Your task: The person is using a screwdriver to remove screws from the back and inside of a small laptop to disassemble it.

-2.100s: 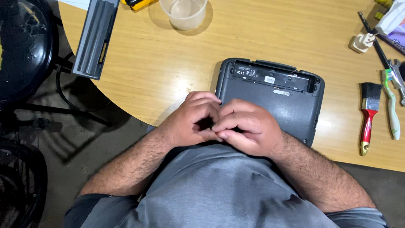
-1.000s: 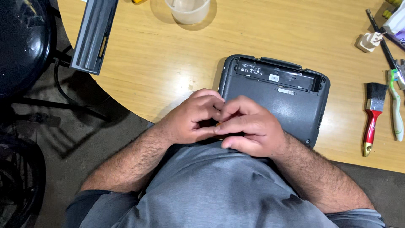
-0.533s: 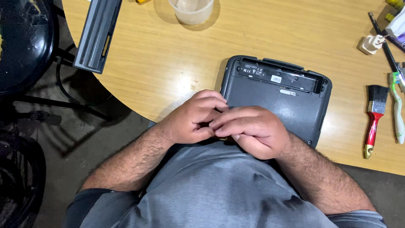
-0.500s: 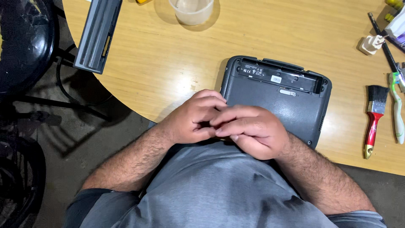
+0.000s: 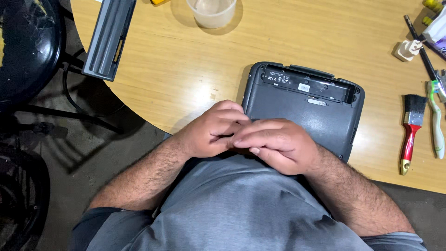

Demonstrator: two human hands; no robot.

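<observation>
Head view, reading from the left: a black round stool (image 5: 25,46) stands off the bench edge, and a long grey battery pack (image 5: 109,37) lies on the wooden bench (image 5: 186,69) with one end overhanging it, its long axis running nearly away from the person. Further along, a clear plastic cup (image 5: 212,11) sits at the far edge. The left hand (image 5: 211,130) is curled at the near edge of the bench, its fingertips pressed against those of the right hand (image 5: 278,144), which lies over them with fingers bent; whether anything small is pinched between them I cannot tell. Both hands touch the near left corner of a dark grey laptop (image 5: 306,109) lying bottom up, its long axis running left to right and slightly tilted, so it stretches away to the right and beyond the hands; the right hand rests more fully on it. Along its far edge an open battery bay holds a small white rectangular label (image 5: 304,87). Rightmost lie a red-handled paintbrush (image 5: 409,135), a green-and-white toothbrush (image 5: 436,121) and a white plug adapter (image 5: 408,49).
</observation>
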